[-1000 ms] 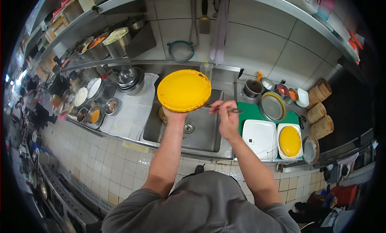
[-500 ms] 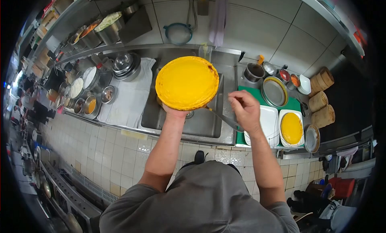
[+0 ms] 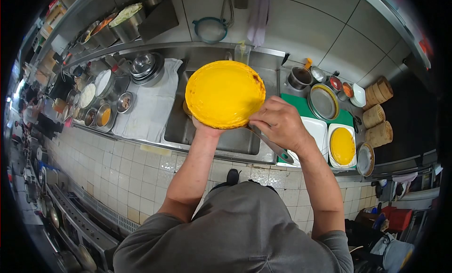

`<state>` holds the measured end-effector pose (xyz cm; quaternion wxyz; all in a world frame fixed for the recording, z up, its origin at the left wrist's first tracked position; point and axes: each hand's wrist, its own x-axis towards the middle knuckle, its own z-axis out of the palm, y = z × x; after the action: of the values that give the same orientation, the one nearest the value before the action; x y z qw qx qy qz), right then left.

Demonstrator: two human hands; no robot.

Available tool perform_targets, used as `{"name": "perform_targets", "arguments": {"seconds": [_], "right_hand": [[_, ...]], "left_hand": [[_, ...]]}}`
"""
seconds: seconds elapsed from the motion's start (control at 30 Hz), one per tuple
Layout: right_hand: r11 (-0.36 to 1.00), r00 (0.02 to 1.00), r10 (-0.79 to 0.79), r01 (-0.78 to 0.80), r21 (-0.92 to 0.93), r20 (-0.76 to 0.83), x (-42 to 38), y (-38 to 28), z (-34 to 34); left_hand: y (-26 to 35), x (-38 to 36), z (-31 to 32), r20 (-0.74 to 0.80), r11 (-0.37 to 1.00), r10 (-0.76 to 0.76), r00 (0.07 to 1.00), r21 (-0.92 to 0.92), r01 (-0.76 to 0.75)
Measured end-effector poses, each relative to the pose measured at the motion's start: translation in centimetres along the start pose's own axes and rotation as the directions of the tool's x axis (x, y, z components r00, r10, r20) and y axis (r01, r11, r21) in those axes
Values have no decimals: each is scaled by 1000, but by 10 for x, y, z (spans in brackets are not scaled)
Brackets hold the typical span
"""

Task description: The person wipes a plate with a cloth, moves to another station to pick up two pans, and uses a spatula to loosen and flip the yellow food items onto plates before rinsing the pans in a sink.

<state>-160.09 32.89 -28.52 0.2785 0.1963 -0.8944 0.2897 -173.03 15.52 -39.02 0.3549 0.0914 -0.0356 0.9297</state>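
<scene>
Left hand holding up round yellow cake from beneath, above sink; its fingers hiding under cake, spread impossible to tell; right hand keeping narrow grip, thumb and fingers drawing together at cake's right lower edge; whether pinching rim, cannot tell; long-handled utensil slanting from cake's underside, passing below right hand; second yellow cake lying on white plate, right of sink; round pan resting on green board.

Round yellow cake: smooth, glossy top, rougher browned edge. Sink: brushed-looking metal, dull sheen. Towel: matt white cloth, creased.
</scene>
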Motion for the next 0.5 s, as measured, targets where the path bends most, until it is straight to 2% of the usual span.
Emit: {"name": "perform_targets", "arguments": {"seconds": [0.13, 0.33, 0.5], "right_hand": [[998, 997, 21, -16, -62, 77, 4, -2, -2], [996, 995, -11, 19, -83, 95, 5, 2, 2], [999, 990, 20, -13, -51, 141, 6, 3, 0]], "left_hand": [[0, 2, 3, 12, 1000, -19, 1000, -19, 19], [0, 3, 0, 14, 1000, -15, 1000, 26, 15], [0, 4, 0, -43, 1000, 0, 999, 29, 2]]}}
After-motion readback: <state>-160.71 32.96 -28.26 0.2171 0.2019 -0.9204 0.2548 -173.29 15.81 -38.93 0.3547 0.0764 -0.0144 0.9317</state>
